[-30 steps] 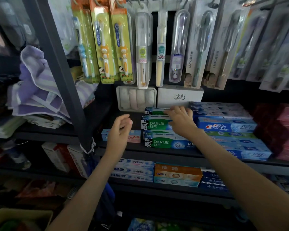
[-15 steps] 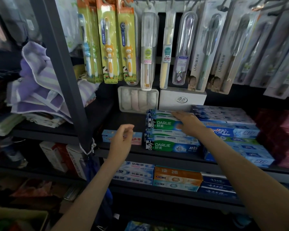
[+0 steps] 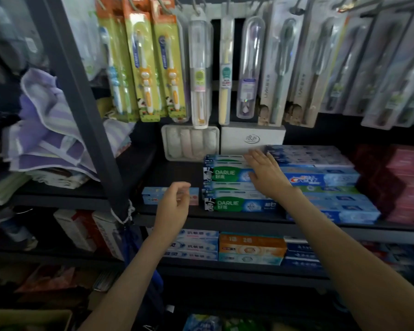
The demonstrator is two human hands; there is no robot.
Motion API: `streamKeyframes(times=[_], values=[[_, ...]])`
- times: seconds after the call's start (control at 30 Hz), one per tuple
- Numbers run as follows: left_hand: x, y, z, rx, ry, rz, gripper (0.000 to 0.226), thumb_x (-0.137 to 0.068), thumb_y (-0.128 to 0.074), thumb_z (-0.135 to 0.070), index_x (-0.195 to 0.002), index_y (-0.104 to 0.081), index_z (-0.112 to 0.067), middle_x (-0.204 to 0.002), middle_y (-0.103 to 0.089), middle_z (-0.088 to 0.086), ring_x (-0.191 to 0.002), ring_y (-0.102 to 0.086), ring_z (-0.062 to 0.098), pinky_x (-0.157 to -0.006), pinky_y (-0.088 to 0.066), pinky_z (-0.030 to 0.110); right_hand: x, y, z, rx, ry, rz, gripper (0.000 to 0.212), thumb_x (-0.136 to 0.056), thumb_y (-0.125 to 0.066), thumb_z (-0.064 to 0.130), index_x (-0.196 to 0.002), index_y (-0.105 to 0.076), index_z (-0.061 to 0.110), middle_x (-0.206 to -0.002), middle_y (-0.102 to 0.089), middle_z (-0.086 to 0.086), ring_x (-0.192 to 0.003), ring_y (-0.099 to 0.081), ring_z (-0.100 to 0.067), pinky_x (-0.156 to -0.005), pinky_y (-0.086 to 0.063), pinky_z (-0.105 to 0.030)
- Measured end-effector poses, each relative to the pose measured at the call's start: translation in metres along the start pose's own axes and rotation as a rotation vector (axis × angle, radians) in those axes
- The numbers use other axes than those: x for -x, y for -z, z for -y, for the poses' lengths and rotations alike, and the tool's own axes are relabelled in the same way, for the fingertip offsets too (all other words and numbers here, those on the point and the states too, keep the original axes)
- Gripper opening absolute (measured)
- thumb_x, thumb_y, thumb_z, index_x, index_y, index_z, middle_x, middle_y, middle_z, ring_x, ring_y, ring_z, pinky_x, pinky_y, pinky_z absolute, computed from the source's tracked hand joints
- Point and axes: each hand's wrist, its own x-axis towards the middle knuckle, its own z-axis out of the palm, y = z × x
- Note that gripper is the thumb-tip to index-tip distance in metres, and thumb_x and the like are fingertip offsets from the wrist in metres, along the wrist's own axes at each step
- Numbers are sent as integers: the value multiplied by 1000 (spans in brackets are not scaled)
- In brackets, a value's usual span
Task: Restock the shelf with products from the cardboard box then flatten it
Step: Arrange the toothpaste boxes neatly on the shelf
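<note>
A stack of green Darlie toothpaste boxes (image 3: pixel 227 187) stands on the dark shelf (image 3: pixel 172 173). My right hand (image 3: pixel 265 173) lies flat on the top of that stack with straight fingers. In front of a small blue and pink toothpaste box (image 3: pixel 151 194), my left hand (image 3: pixel 175 206) hovers with loosely curled fingers and holds nothing. A pile of blue Crest toothpaste boxes (image 3: pixel 325 180) sits right of the Darlie stack. The cardboard box is out of view.
Packaged toothbrushes (image 3: pixel 148 63) hang on hooks above the shelf. A white tray of rolled cloths (image 3: pixel 189 144) and a white box (image 3: pixel 251 139) stand at the back. Folded purple towels (image 3: pixel 46 130) lie left of a dark upright post (image 3: pixel 81 103). More toothpaste boxes (image 3: pixel 251 247) fill the lower shelf.
My right hand slid a little right and flattened on the top Darlie boxes. My left hand stayed in front of the small box with its fingers curling slightly.
</note>
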Motion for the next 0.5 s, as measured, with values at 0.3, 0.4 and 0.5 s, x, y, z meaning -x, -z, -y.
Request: streamKeyframes(times=[0.3, 0.4, 0.5], values=[[77, -134, -62, -36, -293, 532, 25, -96, -52, -16, -121, -55, -19, -112, -58, -9, -95, -57, 1, -80, -44, 8, 189, 22, -34, -72, -70, -213, 41, -88, -45, 14, -128, -54, 8, -116, -59, -9, -106, -53, -29, -90, -43, -39], [117, -196, -87, -11, -278, 743, 28, -94, -55, -17, -121, -53, -12, -114, -59, 2, -93, -59, 12, -81, -47, 21, 262, 25, -59, -61, -206, -195, 40, -83, -41, 18, -117, -58, 6, -105, -59, -9, -96, -54, -29, -83, -46, -37], [168, -257, -110, -105, -228, 994, 33, -96, -53, -26, -126, -49, -14, -115, -55, -2, -92, -54, 8, -76, -41, 19, 354, 23, -88, -21, -390, -179, 34, -85, -44, 19, -115, -57, 8, -105, -58, -7, -97, -52, -27, -83, -47, -37]])
